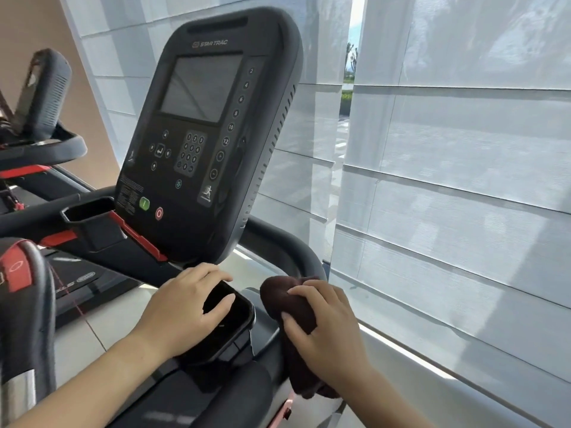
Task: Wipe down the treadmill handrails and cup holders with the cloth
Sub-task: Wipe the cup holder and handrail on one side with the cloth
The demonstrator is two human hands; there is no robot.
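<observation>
A dark maroon cloth [289,299] is wrapped over the black right handrail [296,251] of the treadmill, just below the rail's bend. My right hand [327,325] is shut on the cloth and presses it against the rail; a tail of cloth hangs down below my wrist. My left hand [185,307] rests flat on the rim of the right cup holder [238,319], fingers spread, holding nothing. A second cup holder [89,213] sits at the left of the console.
The tall black console [210,134] with screen and keypad stands just above my hands. A white window blind [448,180] runs close along the right. Another treadmill [43,118] stands at the left, and a centre grip with a red pad [18,273] is at the near left.
</observation>
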